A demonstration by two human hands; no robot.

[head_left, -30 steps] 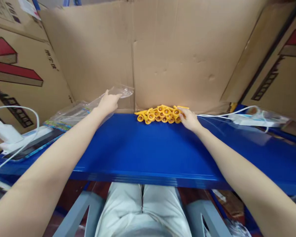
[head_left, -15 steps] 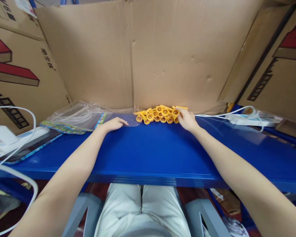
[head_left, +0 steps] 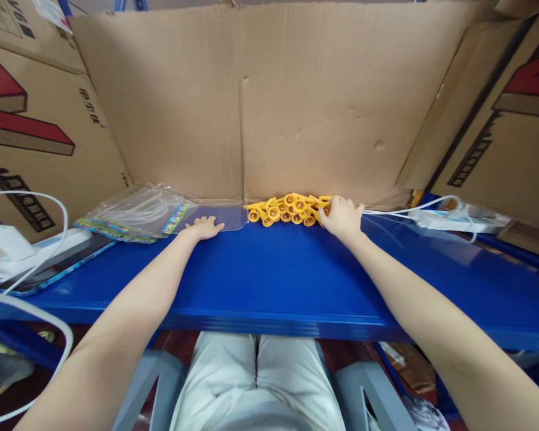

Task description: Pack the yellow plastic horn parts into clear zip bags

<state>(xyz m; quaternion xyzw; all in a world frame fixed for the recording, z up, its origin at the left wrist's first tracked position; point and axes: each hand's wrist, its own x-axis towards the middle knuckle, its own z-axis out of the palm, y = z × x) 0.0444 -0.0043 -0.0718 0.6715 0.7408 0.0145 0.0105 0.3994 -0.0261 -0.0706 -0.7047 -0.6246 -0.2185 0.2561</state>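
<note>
Several yellow pieces with round cupped ends [head_left: 291, 209] lie in a stacked pile at the back of the blue shelf [head_left: 269, 281], against the cardboard. My right hand [head_left: 342, 216] rests on the pile's right end, its fingers bent over the last pieces; whether it grips one is hidden. Flat on a clear plastic sheet [head_left: 233, 218], left of the pile, lies my left hand [head_left: 203, 228], fingers spread and holding nothing. Beside it are clear plastic bags with a colourful patterned edge [head_left: 175, 218].
Tall cardboard [head_left: 323, 102] walls off the back. On the left are a phone [head_left: 58, 266], a white power strip [head_left: 45, 248] and looping white cables. Another white strip with cables [head_left: 458, 220] lies at the right. A chair's grey armrests flank my legs.
My left hand has shifted slightly left on the sheet and its fingers have spread. My right hand has moved a little right, over the pile's end piece.
</note>
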